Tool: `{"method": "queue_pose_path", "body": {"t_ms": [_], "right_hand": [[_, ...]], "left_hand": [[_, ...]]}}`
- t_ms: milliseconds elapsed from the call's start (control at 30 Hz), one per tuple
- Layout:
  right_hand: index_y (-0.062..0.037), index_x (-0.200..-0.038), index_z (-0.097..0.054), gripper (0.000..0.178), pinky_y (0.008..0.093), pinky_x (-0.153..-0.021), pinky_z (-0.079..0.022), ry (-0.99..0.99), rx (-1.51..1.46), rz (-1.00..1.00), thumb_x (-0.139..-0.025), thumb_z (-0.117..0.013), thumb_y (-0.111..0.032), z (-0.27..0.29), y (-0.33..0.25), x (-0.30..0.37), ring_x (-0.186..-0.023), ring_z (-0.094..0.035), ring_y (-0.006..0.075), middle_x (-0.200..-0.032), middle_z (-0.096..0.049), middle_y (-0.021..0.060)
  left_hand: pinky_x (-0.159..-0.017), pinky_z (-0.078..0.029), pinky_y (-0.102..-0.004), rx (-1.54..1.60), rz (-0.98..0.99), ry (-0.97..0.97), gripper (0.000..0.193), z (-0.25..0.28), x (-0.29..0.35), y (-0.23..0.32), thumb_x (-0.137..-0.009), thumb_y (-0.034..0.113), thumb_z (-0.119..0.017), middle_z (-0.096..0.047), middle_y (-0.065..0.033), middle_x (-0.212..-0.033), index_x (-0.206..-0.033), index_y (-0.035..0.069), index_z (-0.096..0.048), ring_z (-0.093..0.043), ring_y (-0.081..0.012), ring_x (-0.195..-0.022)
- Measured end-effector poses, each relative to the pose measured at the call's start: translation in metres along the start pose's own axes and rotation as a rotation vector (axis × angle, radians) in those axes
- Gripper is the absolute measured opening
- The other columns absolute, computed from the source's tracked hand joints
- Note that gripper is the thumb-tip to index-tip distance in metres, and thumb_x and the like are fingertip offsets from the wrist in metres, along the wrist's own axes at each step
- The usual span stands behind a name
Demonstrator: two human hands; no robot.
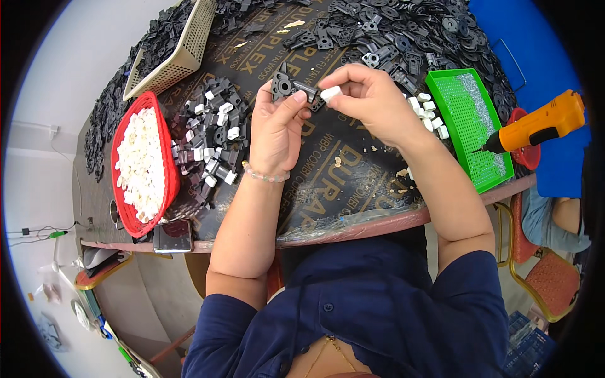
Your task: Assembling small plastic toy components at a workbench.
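Note:
My left hand (279,123) holds a black plastic bracket (283,83) with a round hole, raised over the middle of the table. Between the thumb and fingers of my right hand (372,101) is a small white plastic cap (331,94), close to the right end of the bracket. Whether cap and bracket touch, I cannot tell. Left of my hands lies a pile of black parts fitted with white caps (217,135). Beyond my right wrist lie several loose white caps (428,113).
A red basket (169,167) full of white pieces stands at left, with a phone (173,237) by the table edge. Behind it leans a beige crate (183,57). Black parts (403,38) heap along the back. At right are a green tray (457,126) of screws and an orange electric screwdriver (542,123).

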State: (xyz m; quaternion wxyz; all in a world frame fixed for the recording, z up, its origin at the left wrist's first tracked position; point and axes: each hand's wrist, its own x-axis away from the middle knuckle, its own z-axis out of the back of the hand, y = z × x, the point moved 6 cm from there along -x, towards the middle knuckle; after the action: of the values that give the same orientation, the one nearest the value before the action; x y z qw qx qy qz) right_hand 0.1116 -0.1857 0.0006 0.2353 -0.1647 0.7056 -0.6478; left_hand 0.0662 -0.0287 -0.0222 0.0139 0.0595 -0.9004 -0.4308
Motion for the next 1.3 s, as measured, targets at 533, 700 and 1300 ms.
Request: {"method": "queue_pose_path", "body": {"t_ms": [533, 700, 1300], "right_hand": [[0.0023, -0.105, -0.062, 0.022, 0.0277, -0.078, -0.056, 0.081, -0.282, -0.114, -0.086, -0.073, -0.001, -0.009, 0.008, 0.004, -0.086, -0.068, 0.0160, -0.096, -0.069, 0.0119], [0.0027, -0.109, -0.062, 0.028, 0.0264, -0.079, -0.056, 0.100, -0.255, -0.019, -0.084, -0.074, 0.000, -0.011, 0.010, 0.000, -0.089, -0.067, 0.0146, -0.100, -0.068, 0.0117], [0.0050, -0.111, -0.065, 0.069, 0.0407, -0.083, -0.054, -0.175, 0.480, 0.290, -0.061, -0.082, -0.039, -0.165, -0.034, -0.104, -0.093, -0.069, 0.0383, -0.096, -0.070, 0.0259]], "left_hand": [[-0.071, -0.048, -0.0240, -0.070, -0.072, 0.051, 0.048, -0.003, 0.003, -0.009, -0.085, 0.002, -0.077, -0.066, -0.0043, -0.101, -0.122, 0.006, -0.047, -0.062, -0.0115, -0.086], [-0.071, -0.048, -0.0242, -0.115, -0.176, 0.077, 0.047, -0.005, 0.007, -0.005, -0.088, 0.004, -0.074, -0.067, -0.0048, -0.102, -0.127, 0.007, -0.046, -0.062, -0.0112, -0.085], [-0.104, -0.047, -0.0448, 0.708, 0.204, 0.001, 0.051, 0.062, -0.018, -0.036, -0.099, 0.049, -0.049, -0.065, -0.0127, -0.119, -0.124, 0.006, -0.058, -0.061, -0.0286, -0.114]]}}
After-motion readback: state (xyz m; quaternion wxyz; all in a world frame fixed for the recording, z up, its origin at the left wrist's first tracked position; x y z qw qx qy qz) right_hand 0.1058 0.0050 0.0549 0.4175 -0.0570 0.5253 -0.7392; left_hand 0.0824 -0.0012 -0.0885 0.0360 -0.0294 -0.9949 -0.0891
